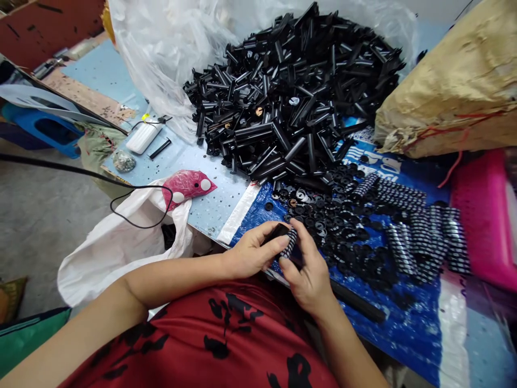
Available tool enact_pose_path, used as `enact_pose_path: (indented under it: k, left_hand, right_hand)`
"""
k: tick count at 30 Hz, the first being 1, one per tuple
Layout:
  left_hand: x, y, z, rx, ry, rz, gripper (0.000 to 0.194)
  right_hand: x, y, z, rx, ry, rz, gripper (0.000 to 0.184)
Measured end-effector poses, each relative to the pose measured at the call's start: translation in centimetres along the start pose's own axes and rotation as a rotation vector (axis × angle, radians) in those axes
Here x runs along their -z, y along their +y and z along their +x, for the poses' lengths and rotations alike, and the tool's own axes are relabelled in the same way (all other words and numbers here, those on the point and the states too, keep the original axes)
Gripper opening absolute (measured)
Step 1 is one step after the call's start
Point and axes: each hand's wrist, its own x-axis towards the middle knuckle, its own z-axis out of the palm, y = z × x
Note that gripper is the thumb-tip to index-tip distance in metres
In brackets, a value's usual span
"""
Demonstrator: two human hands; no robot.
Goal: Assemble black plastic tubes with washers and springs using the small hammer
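My left hand (pixel 258 247) is closed around a dark black piece, partly hidden by the fingers. My right hand (pixel 309 269) pinches a short roll of small black parts with white marks (pixel 289 242), which the left thumb also touches. Both hands meet just above the table's front edge. To their right, loose black rings (pixel 323 229) lie scattered on a blue plastic sheet (pixel 407 334). Beyond the rings rest several stacked rolls (pixel 430 240) with the same white pattern. A long black bar (pixel 357 302) lies near the right forearm.
A large heap of black tubular parts (pixel 294 97) fills the back, beside a clear plastic bag (pixel 161 54). At right stand a tan sack (pixel 452 86) and a pink basket (pixel 480 215). A pink pouch (pixel 188 188), white box (pixel 143 136) and black cable (pixel 81 171) are at left.
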Motion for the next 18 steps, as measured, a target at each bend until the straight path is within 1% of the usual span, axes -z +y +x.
enact_pose_path:
  k: [2, 5, 9, 13, 16, 18]
  left_hand:
    - [0.3, -0.3, 0.2, 0.013, -0.014, -0.019, 0.052]
    - [0.4, -0.6, 0.8, 0.043, 0.027, -0.078, 0.052]
    - [0.1, -0.6, 1.3, 0.042, 0.038, -0.055, 0.057]
    - [0.3, -0.9, 1.0, 0.063, 0.044, -0.049, 0.052]
    - [0.7, -1.4, 0.4, 0.055, 0.015, -0.041, 0.050]
    - [0.8, -1.5, 0.1, 0.025, -0.023, -0.029, 0.050]
  right_hand:
    - [-0.2, 0.3, 0.8, -0.052, -0.064, 0.039, 0.063]
    - [-0.3, 0.6, 1.4, -0.085, -0.078, 0.035, 0.057]
    - [-0.2, 0.7, 1.2, -0.084, -0.070, 0.021, 0.058]
    - [-0.2, 0.7, 1.0, -0.087, -0.085, 0.004, 0.060]
    - [0.2, 0.9, 1.1, -0.100, -0.129, -0.001, 0.064]
    - [0.6, 1.0, 1.1, -0.108, -0.171, 0.071, 0.065]
